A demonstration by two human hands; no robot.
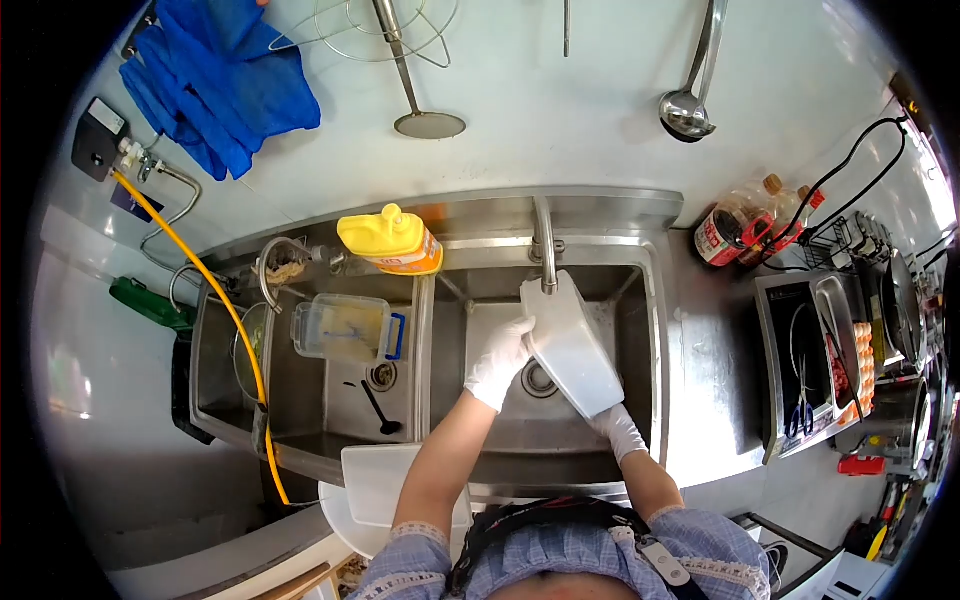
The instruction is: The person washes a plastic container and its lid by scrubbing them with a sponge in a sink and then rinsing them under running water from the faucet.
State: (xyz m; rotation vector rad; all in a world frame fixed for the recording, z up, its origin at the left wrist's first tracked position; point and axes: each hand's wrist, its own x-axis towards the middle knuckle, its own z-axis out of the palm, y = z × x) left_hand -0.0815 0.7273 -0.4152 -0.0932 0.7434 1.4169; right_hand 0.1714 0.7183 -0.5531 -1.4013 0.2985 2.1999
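Note:
A translucent white plastic container (575, 345) is tilted over the right sink basin (490, 420), its upper end under the faucet (545, 245). My left hand (500, 362), in a white glove, grips its left side. At its lower end is my right hand (618, 430), also gloved, holding the bottom corner with the fingers partly hidden behind it. Below the container the round drain (539, 380) shows in part. Whether water is running cannot be made out.
The left basin holds a clear box (345, 328) with a blue clip and a black ladle (382, 412). A yellow jug (392, 240) stands on the back ledge. A white lid (380, 485) lies at the front edge. Bottles (735, 225) and trays stand right. A yellow hose (225, 290) crosses left.

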